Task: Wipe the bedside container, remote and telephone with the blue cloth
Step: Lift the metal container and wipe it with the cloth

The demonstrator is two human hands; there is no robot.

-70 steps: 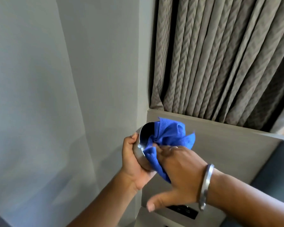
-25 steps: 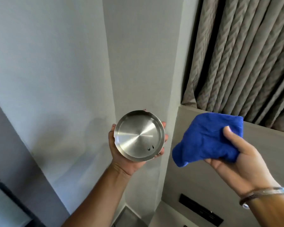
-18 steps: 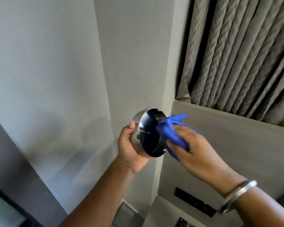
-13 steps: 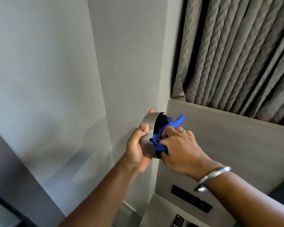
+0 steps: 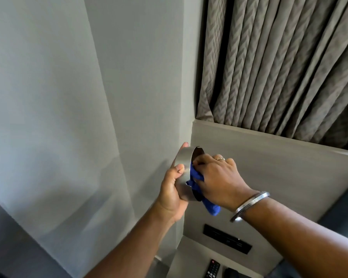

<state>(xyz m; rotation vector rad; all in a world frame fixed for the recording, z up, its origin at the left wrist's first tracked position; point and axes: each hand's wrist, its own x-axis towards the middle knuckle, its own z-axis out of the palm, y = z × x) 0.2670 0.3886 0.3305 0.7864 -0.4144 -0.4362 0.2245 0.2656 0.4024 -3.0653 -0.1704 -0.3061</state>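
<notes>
A round, shallow steel container (image 5: 184, 169) is held up in the air in front of the wall, its mouth turned to the right. My left hand (image 5: 172, 189) grips its outer wall from the left. My right hand (image 5: 219, 177) presses the blue cloth (image 5: 197, 181) into the container's mouth; a tail of cloth hangs below the hand. A black remote (image 5: 212, 268) lies on the bedside shelf at the bottom edge. A dark object (image 5: 231, 273) beside it is cut off by the frame; I cannot tell what it is.
A grey wall (image 5: 88, 117) fills the left. A beige headboard panel (image 5: 279, 161) stands behind my hands, with a black socket strip (image 5: 227, 238) low on it. Pleated grey curtains (image 5: 279, 67) hang above the panel. The bedside shelf (image 5: 189, 255) is below.
The container's shiny base faced me a second ago, with the cloth held apart at the right. The container has since turned mouth-right, and my right hand has pushed the cloth inside it.
</notes>
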